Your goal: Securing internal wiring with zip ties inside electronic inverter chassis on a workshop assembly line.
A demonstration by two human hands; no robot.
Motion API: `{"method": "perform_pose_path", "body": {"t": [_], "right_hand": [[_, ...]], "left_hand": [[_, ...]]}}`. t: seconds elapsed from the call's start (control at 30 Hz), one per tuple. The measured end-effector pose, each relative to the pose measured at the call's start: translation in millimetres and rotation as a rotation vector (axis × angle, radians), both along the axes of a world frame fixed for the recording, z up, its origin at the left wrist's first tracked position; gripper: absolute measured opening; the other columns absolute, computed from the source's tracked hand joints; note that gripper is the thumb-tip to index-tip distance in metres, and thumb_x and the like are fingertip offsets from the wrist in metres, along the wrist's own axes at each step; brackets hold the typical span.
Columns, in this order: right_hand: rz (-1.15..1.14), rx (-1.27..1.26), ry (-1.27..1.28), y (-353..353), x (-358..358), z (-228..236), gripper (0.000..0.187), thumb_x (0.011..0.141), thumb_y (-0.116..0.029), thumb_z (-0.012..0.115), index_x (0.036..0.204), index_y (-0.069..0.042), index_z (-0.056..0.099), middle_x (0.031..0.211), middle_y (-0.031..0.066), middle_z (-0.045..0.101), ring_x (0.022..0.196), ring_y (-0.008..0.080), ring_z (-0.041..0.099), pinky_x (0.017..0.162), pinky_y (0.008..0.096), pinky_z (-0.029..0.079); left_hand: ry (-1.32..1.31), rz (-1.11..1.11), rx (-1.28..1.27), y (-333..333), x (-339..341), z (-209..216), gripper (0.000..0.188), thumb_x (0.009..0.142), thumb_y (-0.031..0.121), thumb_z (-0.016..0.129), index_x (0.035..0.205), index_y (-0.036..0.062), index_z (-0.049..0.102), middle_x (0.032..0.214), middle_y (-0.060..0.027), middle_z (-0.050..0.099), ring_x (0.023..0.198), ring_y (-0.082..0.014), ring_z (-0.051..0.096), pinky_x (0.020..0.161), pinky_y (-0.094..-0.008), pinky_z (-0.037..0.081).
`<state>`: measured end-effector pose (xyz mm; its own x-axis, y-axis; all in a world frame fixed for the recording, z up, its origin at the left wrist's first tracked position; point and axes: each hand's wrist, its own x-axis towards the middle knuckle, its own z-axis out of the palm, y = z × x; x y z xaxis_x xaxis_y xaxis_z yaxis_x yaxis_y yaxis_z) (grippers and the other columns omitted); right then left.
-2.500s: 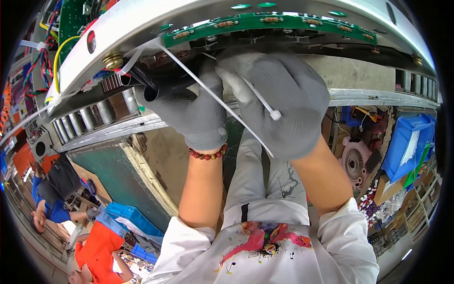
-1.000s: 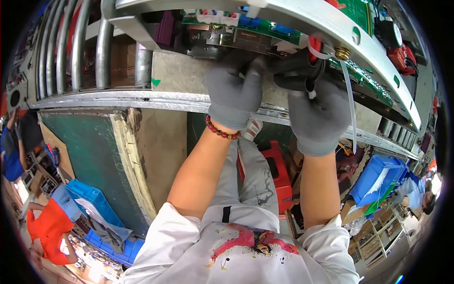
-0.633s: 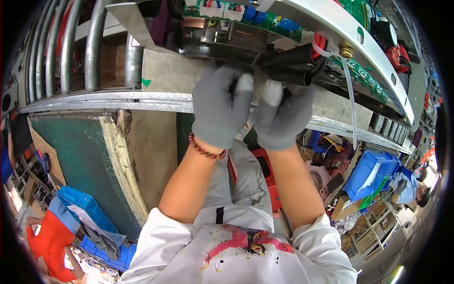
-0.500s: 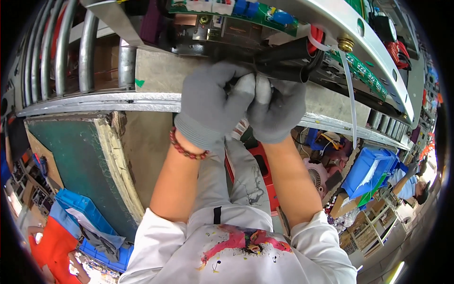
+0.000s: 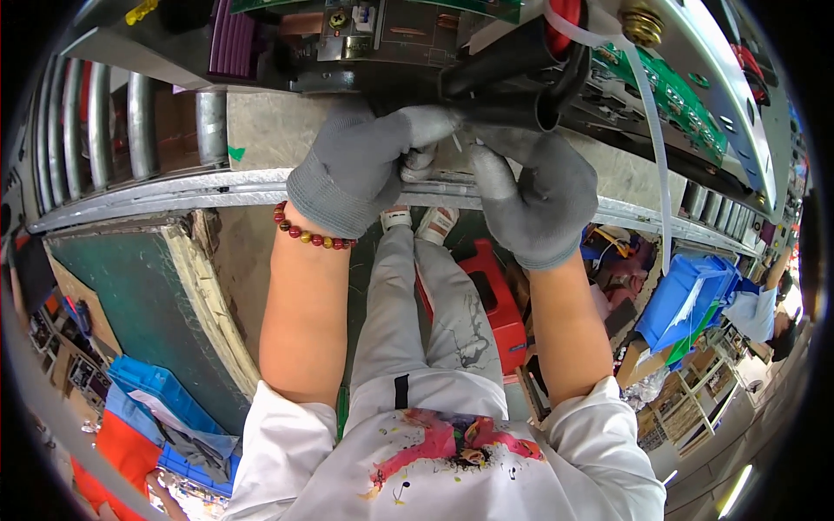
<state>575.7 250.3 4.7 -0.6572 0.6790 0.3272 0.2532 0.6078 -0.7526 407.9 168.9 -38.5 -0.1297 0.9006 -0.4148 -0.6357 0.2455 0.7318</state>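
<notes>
My left hand (image 5: 369, 161), in a grey glove with a paler fingertip coating, has its fingers closed just below the black sleeve tubes (image 5: 508, 108). A thin pale strip (image 5: 458, 141) shows at its fingertips; its kind is too small to tell. My right hand (image 5: 543, 191), gloved alike, is curled with the thumb toward the left hand and the fingers partly hidden under the tubes. Whatever it pinches is hidden. Above, a white cable tie (image 5: 647, 95) loops around red wires (image 5: 565, 22), and its long tail hangs down at the right of my right hand.
An open metal chassis (image 5: 704, 87) with green circuit boards (image 5: 669, 100) rests over a roller conveyor (image 5: 143, 126) with a metal side rail (image 5: 174, 193). Below are a green board (image 5: 139, 295), a red stool (image 5: 495, 304) and blue bins (image 5: 691, 291). Other people are at both sides.
My thumbs, touching before, have come apart, the left hand shifting left and the right hand slightly right and down. The view has shifted, so the chassis sits higher in the picture.
</notes>
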Motion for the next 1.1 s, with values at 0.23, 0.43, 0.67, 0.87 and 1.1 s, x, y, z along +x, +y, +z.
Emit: {"method": "perform_pose_path", "body": {"t": [0.23,0.43,0.67,0.87,1.1], "right_hand": [[0.008,0.019,0.020,2,-1,-2,0.016,0.083,-0.005,0.075,0.094,0.006,0.071,0.091,0.0164,0.073,0.081,0.0225,0.070,0.075,0.0309,0.053],[-0.001,-0.065,0.039,1,0,-4,0.017,0.083,-0.003,0.074,0.096,0.008,0.071,0.095,0.0160,0.073,0.085,0.0235,0.070,0.081,0.0320,0.053],[0.010,-0.091,-0.009,2,1,-3,0.018,0.082,0.002,0.072,0.099,0.008,0.072,0.099,0.0150,0.073,0.090,0.0215,0.069,0.085,0.0314,0.052],[0.024,-0.106,0.059,2,-2,-4,0.019,0.081,0.002,0.072,0.099,0.006,0.073,0.099,0.0150,0.073,0.089,0.0219,0.069,0.084,0.0316,0.052],[0.009,0.003,-0.005,2,-2,-5,0.018,0.083,-0.002,0.073,0.099,0.006,0.073,0.100,0.0154,0.072,0.089,0.0216,0.069,0.083,0.0312,0.052]], "left_hand": [[-0.336,0.235,0.018,0,20,10,0.010,0.090,0.006,0.067,0.094,-0.0035,0.069,0.071,-0.0031,0.059,0.059,-0.0096,0.049,0.054,-0.0250,0.038],[-0.327,0.300,0.033,-3,26,13,0.012,0.091,0.009,0.068,0.094,-0.0032,0.068,0.074,-0.0039,0.060,0.061,-0.0092,0.049,0.056,-0.0251,0.038],[-0.325,0.288,0.054,-8,22,14,0.014,0.093,0.011,0.066,0.097,-0.0028,0.068,0.077,-0.0038,0.061,0.065,-0.0094,0.050,0.060,-0.0245,0.040],[-0.325,0.312,0.060,-7,33,18,0.016,0.093,0.011,0.066,0.100,-0.0030,0.068,0.079,-0.0036,0.062,0.067,-0.0094,0.051,0.061,-0.0241,0.041],[-0.341,0.327,0.046,-8,30,15,0.017,0.092,0.011,0.067,0.103,-0.0032,0.068,0.083,-0.0037,0.064,0.070,-0.0095,0.053,0.064,-0.0246,0.042]]}}
